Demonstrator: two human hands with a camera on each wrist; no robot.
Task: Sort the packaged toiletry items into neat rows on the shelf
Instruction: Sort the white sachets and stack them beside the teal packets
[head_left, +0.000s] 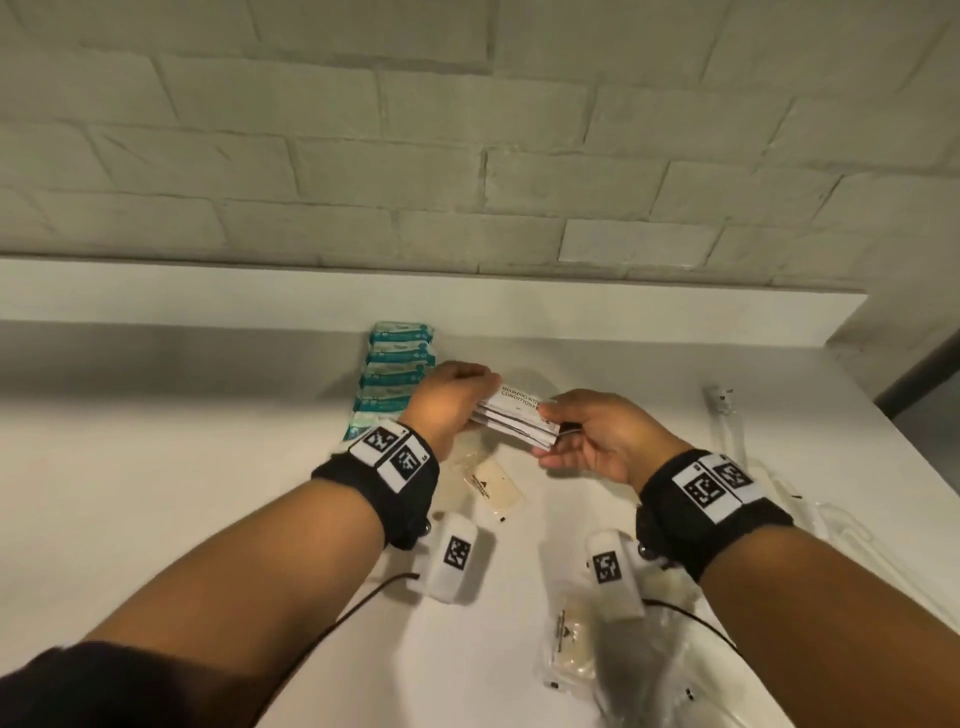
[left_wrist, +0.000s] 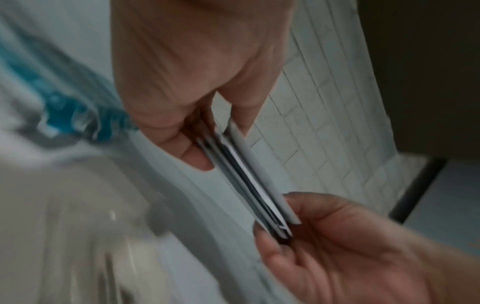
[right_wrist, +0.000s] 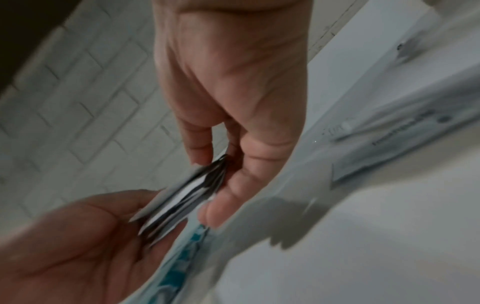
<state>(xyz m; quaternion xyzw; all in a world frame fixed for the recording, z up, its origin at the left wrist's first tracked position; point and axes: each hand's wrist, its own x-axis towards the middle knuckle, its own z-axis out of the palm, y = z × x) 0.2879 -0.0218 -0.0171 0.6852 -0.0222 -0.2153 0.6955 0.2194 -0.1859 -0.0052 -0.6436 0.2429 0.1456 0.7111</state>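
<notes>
Both hands hold a small stack of white shampoo sachets (head_left: 514, 418) above the white shelf (head_left: 208, 467). My left hand (head_left: 457, 397) pinches the stack's left end and my right hand (head_left: 576, 431) pinches its right end. The left wrist view shows the sachet stack (left_wrist: 246, 179) edge-on between the left hand (left_wrist: 205, 133) and the right hand (left_wrist: 291, 222). In the right wrist view the blurred stack (right_wrist: 182, 197) runs between the right hand (right_wrist: 221, 174) and the left hand (right_wrist: 135, 214). A row of teal packets (head_left: 395, 374) lies overlapped along the shelf just left of my left hand.
Clear-wrapped beige soap packets lie on the shelf, one (head_left: 491, 483) under the hands and another (head_left: 569, 649) near the front. Clear-wrapped long items (head_left: 724, 415) lie at the right. A raised white ledge (head_left: 467, 306) and a brick wall (head_left: 467, 130) close the back.
</notes>
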